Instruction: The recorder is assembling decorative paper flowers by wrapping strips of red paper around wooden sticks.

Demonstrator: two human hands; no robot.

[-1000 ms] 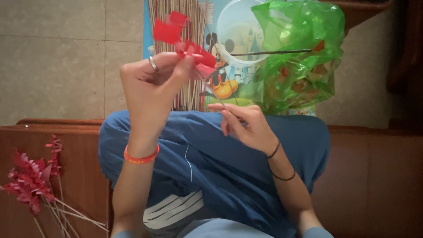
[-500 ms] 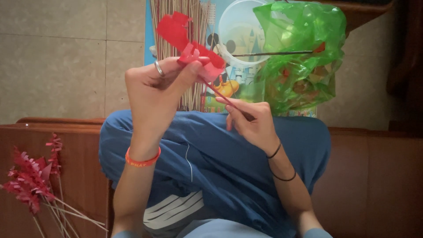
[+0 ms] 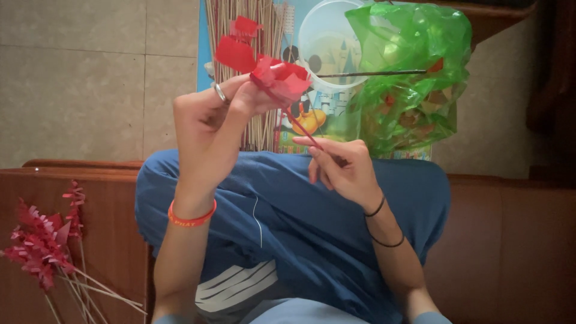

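red paper flower (image 3: 264, 66) on stick (image 3: 303, 127), head up-left, pinched by left hand (image 3: 210, 126), right hand (image 3: 342, 165)

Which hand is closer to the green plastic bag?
The right hand. It sits just below and left of the green plastic bag, gripping the red stick; the left hand is farther left, pinching the red paper flower.

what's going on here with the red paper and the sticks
A person seated on a wooden bench is working a red paper flower on a thin stick. The left hand pinches the petals at the top, while the right hand grips the red-wrapped stick lower down. Finished red paper flowers on sticks lie on the bench to the left. On the floor beyond the knees are a bundle of bare sticks, a clear plastic tub and a green plastic bag.
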